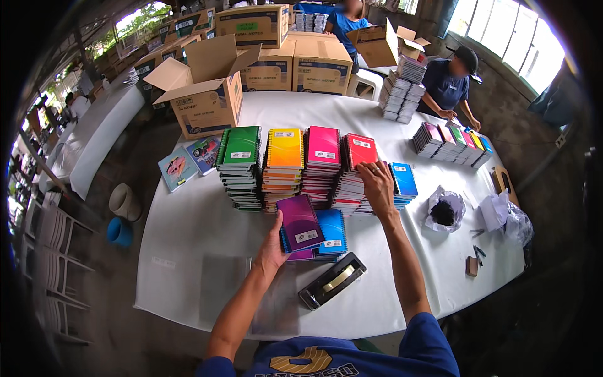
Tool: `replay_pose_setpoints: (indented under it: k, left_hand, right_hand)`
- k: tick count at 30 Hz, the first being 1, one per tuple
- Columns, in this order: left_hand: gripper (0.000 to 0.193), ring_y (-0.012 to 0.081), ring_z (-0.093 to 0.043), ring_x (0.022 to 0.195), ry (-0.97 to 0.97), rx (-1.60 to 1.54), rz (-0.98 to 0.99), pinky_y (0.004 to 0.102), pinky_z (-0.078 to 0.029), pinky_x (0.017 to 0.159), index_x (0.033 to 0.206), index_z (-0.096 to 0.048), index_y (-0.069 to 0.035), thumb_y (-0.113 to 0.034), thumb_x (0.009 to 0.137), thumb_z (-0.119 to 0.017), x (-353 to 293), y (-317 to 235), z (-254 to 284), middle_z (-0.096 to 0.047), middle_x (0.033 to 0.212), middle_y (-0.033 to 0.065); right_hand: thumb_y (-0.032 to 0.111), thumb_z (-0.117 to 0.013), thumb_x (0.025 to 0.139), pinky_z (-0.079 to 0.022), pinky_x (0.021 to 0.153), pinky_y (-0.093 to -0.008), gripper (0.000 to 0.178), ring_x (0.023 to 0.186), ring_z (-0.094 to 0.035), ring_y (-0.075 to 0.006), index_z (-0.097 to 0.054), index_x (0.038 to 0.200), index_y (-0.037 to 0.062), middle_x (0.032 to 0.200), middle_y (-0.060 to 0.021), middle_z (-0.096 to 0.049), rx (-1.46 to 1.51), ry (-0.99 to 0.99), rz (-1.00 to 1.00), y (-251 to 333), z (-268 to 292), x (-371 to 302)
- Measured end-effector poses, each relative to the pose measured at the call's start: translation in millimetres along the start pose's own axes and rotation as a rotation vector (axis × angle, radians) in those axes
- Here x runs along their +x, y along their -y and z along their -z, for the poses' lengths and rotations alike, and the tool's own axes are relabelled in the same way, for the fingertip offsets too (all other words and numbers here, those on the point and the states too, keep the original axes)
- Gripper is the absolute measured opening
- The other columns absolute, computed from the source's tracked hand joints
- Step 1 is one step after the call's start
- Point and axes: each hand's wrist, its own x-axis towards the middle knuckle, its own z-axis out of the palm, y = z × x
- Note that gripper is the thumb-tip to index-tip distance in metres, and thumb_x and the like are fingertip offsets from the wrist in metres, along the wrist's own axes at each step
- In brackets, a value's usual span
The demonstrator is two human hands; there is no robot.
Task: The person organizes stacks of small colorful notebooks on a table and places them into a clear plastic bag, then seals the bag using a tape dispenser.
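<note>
My left hand (271, 248) grips a purple spiral notebook (303, 220) by its left edge, its thumb along the side. Below it lie a blue notebook (332, 231) and the edge of another purple one (300, 255). At the tall red stack, my right hand (378, 187) has its fingers bent over the near right corner of the top red spiral notebook (361, 149); the fingertips are partly hidden. Beside that stack stand the pink stack (324, 143), yellow stack (285, 146) and green stack (239, 146). A lower blue stack (404, 178) is right of my right hand.
A black tape dispenser (333, 281) sits near the front edge. Two picture-covered notebooks (178, 168) lie left, near an open carton (204, 108). Rightward are a plastic bag (445, 210) and colored notebook piles (452, 144). A co-worker (447, 85) stands beyond them.
</note>
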Motion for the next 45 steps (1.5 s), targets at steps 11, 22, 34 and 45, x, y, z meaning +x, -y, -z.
replay_pose_setpoints:
  k: [11, 22, 34, 45]
  left_hand:
    - [0.062, 0.0204, -0.062, 0.103, 0.054, 0.058, -0.029, 0.0376, -0.053, 0.089, 0.13, -0.052, -0.01, -0.056, 0.089, -0.055, 9, 11, -9, -0.062, 0.117, 0.0075]
    - [0.053, 0.0223, -0.062, 0.107, 0.094, 0.144, -0.033, 0.0371, -0.051, 0.093, 0.13, -0.048, -0.006, -0.038, 0.091, -0.062, -7, -7, 2, -0.061, 0.12, 0.0092]
    - [0.065, 0.0223, -0.059, 0.113, 0.036, 0.108, -0.164, 0.0411, -0.05, 0.095, 0.133, -0.046, -0.007, -0.048, 0.086, -0.065, -13, -31, 1, -0.058, 0.126, 0.0099]
    - [0.056, 0.0201, -0.062, 0.104, 0.033, 0.228, -0.117, 0.0379, -0.052, 0.089, 0.126, -0.05, -0.007, -0.043, 0.087, -0.067, -10, -36, 24, -0.062, 0.114, 0.0084]
  right_hand:
    - [-0.007, -0.061, 0.07, -0.049, 0.081, -0.0367, 0.029, 0.087, -0.06, -0.0276, -0.066, 0.097, 0.003, 0.092, -0.0086, -0.067, 0.216, 0.019, 0.041, -13, 13, 27]
    - [0.002, -0.069, 0.063, -0.048, 0.086, -0.0385, 0.038, 0.099, -0.059, -0.0254, -0.067, 0.101, 0.0023, 0.105, -0.0102, -0.063, 0.63, 0.265, 0.376, 130, 28, -19]
    - [0.008, -0.062, 0.081, -0.039, 0.106, -0.0424, 0.031, 0.115, -0.058, -0.0296, -0.064, 0.111, 0.0008, 0.116, -0.0154, -0.065, 0.103, 0.13, 0.016, 42, -46, 35]
    - [-0.003, -0.065, 0.073, -0.048, 0.094, -0.0439, 0.028, 0.108, -0.06, -0.0301, -0.064, 0.101, -0.0026, 0.111, -0.0136, -0.064, 0.623, 0.264, 0.448, 149, 16, -7]
